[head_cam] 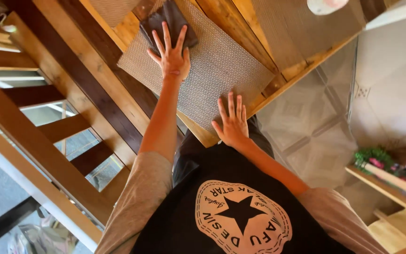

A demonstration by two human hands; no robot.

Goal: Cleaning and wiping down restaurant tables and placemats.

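My left hand (171, 55) lies flat with fingers spread on a dark grey cloth (165, 21). The cloth rests at the far end of a beige woven placemat (212, 70) on a wooden plank table (95, 66). My right hand (232, 123) is pressed flat on the near edge of the same placemat, fingers slightly apart, holding nothing. Both arms reach forward over my dark shirt with its pale round print.
A second woven mat (297, 28) lies further right on the table, with a white rounded object (325, 5) at the top edge. A wooden bench (48, 136) runs at the left. Pale floor tiles (311, 127) and a shelf with plants (386, 164) are at the right.
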